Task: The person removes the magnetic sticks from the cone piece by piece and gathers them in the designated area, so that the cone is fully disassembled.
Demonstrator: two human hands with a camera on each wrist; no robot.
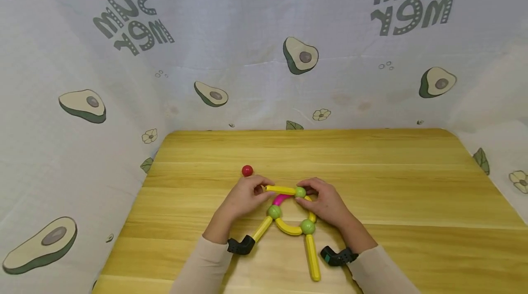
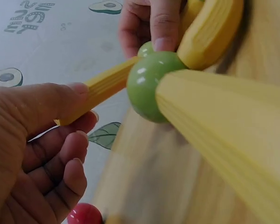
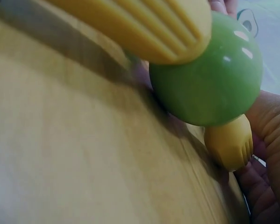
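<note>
Both hands (image 1: 246,196) (image 1: 326,200) pinching | left: yellow rod (image 1: 281,189) | right: green ball (image 1: 300,192), apparently | magenta piece (image 1: 280,199) partly hidden

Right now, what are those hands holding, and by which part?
The left hand pinches a yellow stick near its free end; the right hand holds the green ball at the stick's other end, by its right side.
</note>
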